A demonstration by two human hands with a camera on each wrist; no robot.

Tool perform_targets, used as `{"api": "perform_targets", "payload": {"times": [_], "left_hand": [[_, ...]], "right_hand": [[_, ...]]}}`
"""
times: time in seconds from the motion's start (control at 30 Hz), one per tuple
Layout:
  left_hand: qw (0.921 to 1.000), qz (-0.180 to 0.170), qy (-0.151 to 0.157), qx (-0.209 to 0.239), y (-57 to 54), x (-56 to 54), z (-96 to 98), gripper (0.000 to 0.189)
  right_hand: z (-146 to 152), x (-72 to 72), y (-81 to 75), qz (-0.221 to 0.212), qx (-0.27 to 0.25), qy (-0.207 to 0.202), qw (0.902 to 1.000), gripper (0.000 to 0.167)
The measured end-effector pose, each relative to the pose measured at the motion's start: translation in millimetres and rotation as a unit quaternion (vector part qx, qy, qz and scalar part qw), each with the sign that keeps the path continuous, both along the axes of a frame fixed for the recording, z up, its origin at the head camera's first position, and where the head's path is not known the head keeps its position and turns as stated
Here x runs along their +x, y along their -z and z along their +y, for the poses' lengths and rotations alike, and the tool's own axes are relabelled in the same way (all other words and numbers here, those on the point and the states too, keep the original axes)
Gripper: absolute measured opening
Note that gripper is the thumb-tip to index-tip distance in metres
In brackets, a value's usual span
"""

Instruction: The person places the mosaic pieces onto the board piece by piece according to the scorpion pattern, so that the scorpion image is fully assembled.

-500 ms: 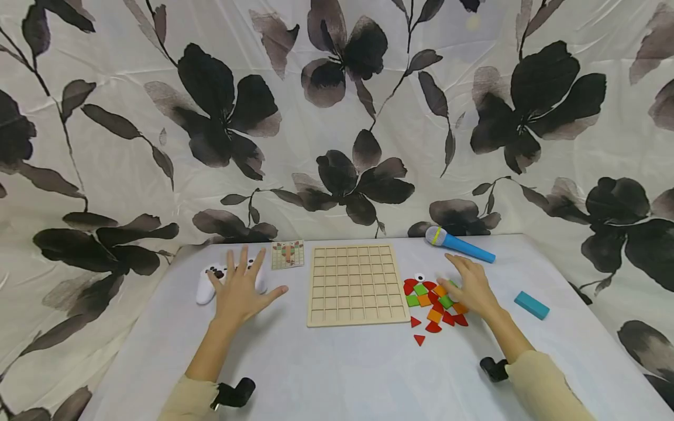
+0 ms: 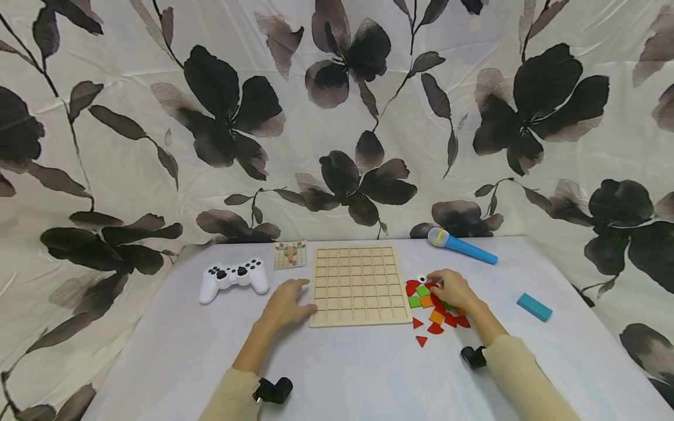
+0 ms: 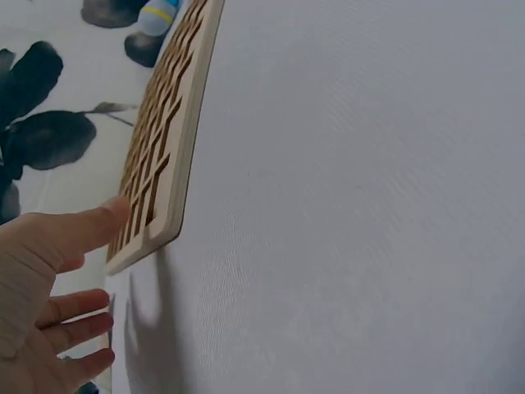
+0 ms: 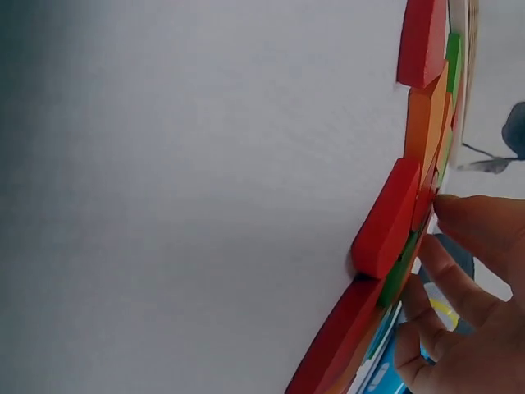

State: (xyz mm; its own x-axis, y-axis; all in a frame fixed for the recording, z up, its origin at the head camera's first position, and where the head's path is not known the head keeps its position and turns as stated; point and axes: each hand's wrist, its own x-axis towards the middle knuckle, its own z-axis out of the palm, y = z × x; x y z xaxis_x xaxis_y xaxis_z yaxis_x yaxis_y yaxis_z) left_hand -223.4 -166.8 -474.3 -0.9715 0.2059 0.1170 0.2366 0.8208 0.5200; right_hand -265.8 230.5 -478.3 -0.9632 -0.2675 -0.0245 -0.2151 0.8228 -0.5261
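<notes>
A light wooden grid board [image 2: 362, 321] lies flat in the middle of the table in the head view. My left hand [image 2: 285, 303] is at its left edge, thumb and fingers apart; in the left wrist view the thumb [image 3: 94, 223] overlaps the board's near corner. To the right of the board lies a pile of red, orange and green wooden pieces [image 2: 436, 317]. My right hand [image 2: 454, 289] reaches over the pile with bent fingers. The right wrist view has its thumb [image 4: 472, 217] right at the pieces and a gap to the index finger. Some pieces are hidden under this hand.
A white game controller [image 2: 234, 278] lies left of the board, beside a small pattern card [image 2: 290, 255]. A blue toy microphone [image 2: 468, 248] is at the back right, a teal block [image 2: 534, 307] further right. A flowered cloth [image 2: 337, 117] hangs behind the table.
My left hand has moved right and down from above the controller to the board's left edge. The right hand has shifted left, lower over the pieces, its fingers more bent.
</notes>
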Motion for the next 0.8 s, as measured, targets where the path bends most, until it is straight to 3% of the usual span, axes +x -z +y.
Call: {"api": "perform_targets", "payload": {"times": [0.2, 0.43, 0.57, 0.8], "left_hand": [[0.9957, -0.073, 0.055, 0.015, 6.6, -12.4, 4.1, 0.084], [0.9866, -0.112, 0.111, 0.042, 14.4, -21.7, -2.6, 0.1], [0.9821, -0.146, 0.112, 0.043, 9.5, -21.4, -0.6, 0.105], [0.9815, -0.155, 0.112, -0.006, 5.3, -21.5, 0.6, 0.112]], "right_hand": [[-4.3, -2.1, -4.9, -0.019, 0.009, -0.006, 0.9998, 0.026], [-6.0, -4.6, -7.4, -0.042, 0.001, 0.012, 0.999, 0.025], [-4.3, -7.2, -8.2, -0.047, -0.006, 0.022, 0.9986, 0.024], [-1.7, -11.9, -17.4, -0.072, -0.027, 0.02, 0.9969, 0.027]]}}
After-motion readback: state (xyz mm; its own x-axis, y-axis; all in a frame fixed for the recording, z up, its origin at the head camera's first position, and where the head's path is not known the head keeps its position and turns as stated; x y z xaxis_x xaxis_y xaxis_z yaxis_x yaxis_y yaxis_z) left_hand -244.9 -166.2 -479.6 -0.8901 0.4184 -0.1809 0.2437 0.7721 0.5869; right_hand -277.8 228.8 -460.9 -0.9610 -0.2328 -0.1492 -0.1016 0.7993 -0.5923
